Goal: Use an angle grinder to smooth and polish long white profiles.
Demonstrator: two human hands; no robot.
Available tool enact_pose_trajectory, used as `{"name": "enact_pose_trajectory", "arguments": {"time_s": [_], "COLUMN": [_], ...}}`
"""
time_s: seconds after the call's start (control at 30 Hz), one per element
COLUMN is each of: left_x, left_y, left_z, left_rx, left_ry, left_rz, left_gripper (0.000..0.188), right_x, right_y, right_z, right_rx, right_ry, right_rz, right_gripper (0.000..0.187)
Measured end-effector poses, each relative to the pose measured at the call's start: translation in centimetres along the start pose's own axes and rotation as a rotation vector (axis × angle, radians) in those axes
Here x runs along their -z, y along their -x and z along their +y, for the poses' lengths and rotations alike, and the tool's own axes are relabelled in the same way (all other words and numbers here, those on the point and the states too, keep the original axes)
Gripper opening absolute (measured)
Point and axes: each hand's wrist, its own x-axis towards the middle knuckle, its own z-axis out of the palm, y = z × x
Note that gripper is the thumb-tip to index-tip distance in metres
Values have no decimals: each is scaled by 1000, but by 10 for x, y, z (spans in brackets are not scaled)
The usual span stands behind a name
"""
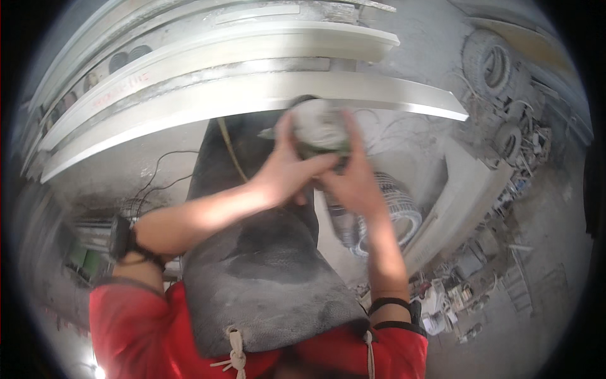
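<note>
Between my two hands is a rounded, dusty white-and-green object (320, 124), blurred by motion, with a dark part at its far side; its kind is not clear. My left hand (287, 165) wraps its left and near side, thumb pointing right. On the right and near side my right hand (355, 174) grips it, fingers reaching up along it. Just beyond the hands runs a long pale beam-like strip (208, 104), its lit edge close to the object. Whether the object touches the strip cannot be seen.
More long pale strips (252, 44) lie parallel farther off. A dark apron (265, 284) covers my front. Tires (401, 215) lie below to the right, with another tire (489, 63) at far right. Dark cables (158, 177) trail on the left. Clutter (467, 265) lines the right.
</note>
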Motion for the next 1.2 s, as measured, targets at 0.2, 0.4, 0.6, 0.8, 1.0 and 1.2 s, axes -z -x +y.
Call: {"name": "enact_pose_trajectory", "arguments": {"time_s": [0.2, 0.4, 0.6, 0.8, 1.0, 1.2], "left_x": [113, 36, -148, -246, -114, -69], "left_y": [40, -5, -132, -209, -114, -65], "left_z": [-36, -18, 6, 28, -18, -34], "left_rx": [-12, -37, -13, 119, -74, -46], "left_ry": [195, 140, 3, -40, 63, 230], "left_rz": [242, 225, 79, -199, -44, 159], "left_gripper": [87, 91, 101, 128, 92, 57], "right_x": [-89, -23, 159, 276, 126, 90], "right_y": [-69, -56, -10, 17, -15, -39], "right_z": [-55, -21, 50, 116, 85, 33], "right_rx": [-177, -220, -374, -384, 98, -125], "right_ry": [43, 50, -272, -216, -125, 48], "right_rz": [-411, -325, 106, 429, 28, -341], "right_gripper": [91, 91, 82, 71, 93, 88]}}
